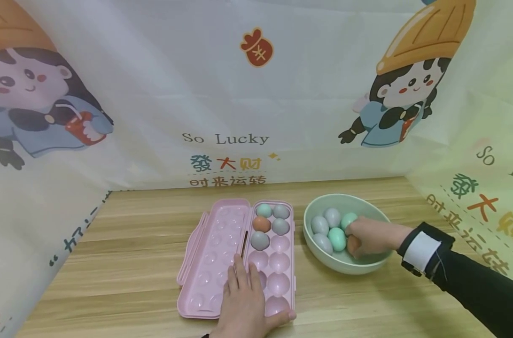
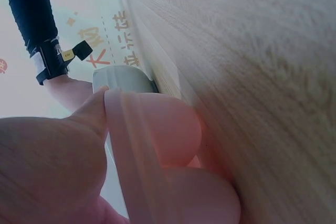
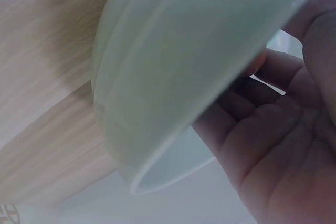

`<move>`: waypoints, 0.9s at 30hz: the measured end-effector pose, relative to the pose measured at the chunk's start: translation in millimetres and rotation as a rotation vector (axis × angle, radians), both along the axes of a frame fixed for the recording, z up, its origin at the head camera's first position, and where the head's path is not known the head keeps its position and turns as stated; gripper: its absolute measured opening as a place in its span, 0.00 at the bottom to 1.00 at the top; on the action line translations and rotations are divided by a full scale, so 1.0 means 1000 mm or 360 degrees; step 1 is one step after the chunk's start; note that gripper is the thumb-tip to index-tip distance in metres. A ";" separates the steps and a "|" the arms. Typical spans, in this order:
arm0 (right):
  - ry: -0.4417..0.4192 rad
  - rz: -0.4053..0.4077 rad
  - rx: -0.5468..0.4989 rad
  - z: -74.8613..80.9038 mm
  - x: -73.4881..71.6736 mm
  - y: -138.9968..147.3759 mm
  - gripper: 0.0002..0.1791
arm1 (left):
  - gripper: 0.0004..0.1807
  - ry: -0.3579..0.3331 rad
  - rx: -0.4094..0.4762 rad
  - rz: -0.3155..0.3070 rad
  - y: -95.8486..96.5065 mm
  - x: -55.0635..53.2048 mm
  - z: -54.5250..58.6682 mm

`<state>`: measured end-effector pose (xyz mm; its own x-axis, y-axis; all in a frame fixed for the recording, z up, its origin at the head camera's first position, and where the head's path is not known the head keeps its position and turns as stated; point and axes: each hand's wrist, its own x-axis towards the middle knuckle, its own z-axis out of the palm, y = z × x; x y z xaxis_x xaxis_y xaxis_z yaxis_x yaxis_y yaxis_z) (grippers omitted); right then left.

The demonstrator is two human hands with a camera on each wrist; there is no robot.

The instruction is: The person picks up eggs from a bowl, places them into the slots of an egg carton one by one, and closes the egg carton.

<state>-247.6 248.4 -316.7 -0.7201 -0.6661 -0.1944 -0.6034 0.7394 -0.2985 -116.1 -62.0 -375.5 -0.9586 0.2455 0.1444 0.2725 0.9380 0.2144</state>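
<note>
A pink egg box [image 1: 217,225] lies with its lid folded out to the left. Several eggs fill the far cups: a green egg [image 1: 264,211], a brown egg [image 1: 261,224] and grey ones such as the egg [image 1: 260,240]. My left hand [image 1: 244,300] rests on the near end of the box, fingers straight, thumb at the right edge. Inside the pale green bowl [image 1: 346,268], my right hand [image 1: 376,236] grips another brown egg [image 1: 353,245], partly hidden by the fingers. Around it lie grey eggs and green eggs [image 1: 337,239]. The right wrist view shows the bowl's outside [image 3: 157,77] beside the palm.
The box and bowl stand side by side on a wood-grain table [image 1: 129,263]. A printed cloth [image 1: 163,84] hangs behind and along both sides. The near cups [image 1: 278,284] of the box show bare pink hollows.
</note>
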 end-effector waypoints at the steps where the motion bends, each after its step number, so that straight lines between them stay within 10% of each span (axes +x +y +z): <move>1: -0.0007 -0.0006 -0.0001 0.000 0.000 0.000 0.11 | 0.70 -0.0003 -0.0002 0.0001 0.000 0.000 0.000; 27: 0.0075 0.0089 -0.0084 -0.001 0.002 0.004 0.14 | 0.70 -0.0032 -0.0001 0.0018 -0.001 0.000 -0.001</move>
<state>-245.6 252.0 -317.7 -0.6890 -0.7140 -0.1247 -0.6577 0.6882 -0.3063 -116.2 -62.5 -376.4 -0.9640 0.2348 0.1251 0.2577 0.9411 0.2190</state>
